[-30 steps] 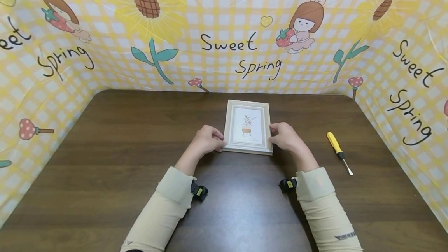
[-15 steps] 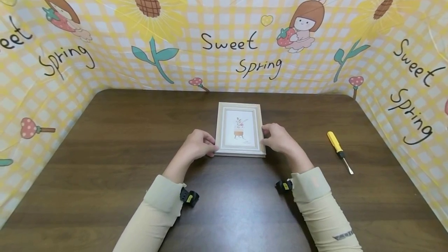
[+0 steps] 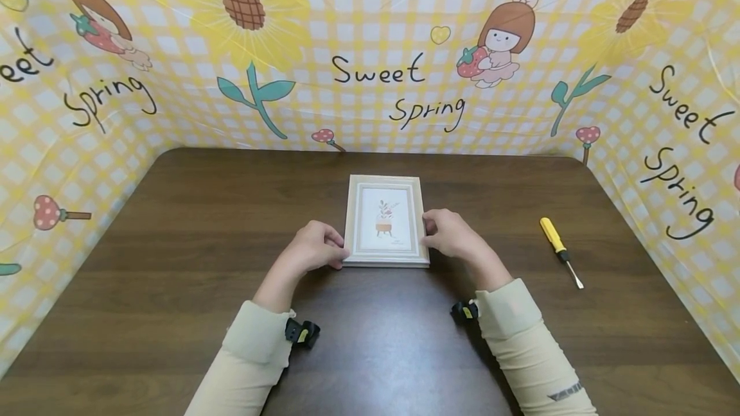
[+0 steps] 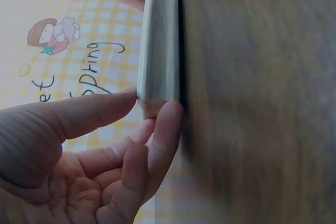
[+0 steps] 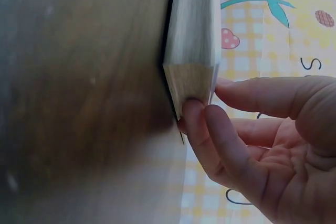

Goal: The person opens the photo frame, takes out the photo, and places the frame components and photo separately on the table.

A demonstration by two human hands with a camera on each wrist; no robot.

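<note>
A cream picture frame [image 3: 385, 222] lies face up near the middle of the table, showing a print of a potted plant. My left hand [image 3: 314, 246] holds its lower left corner, thumb on the top edge and fingers against the side. On the opposite side my right hand [image 3: 453, 234] grips the right edge, slightly higher up. The left wrist view shows the frame's thick front side [image 4: 161, 40] and the left thumb [image 4: 100, 111] at its corner. From the right wrist, the right fingertips [image 5: 195, 109] press against the frame's side.
A screwdriver [image 3: 553, 236] with a yellow handle lies to the right of the right hand, its tip toward the near side. The brown wooden table [image 3: 173, 262] is bordered at the back and sides by a yellow checked cloth [image 3: 370, 31].
Both hands have slid the picture frame left and a little toward the near edge, and it now sits straighter. The screwdriver has stayed in place.
</note>
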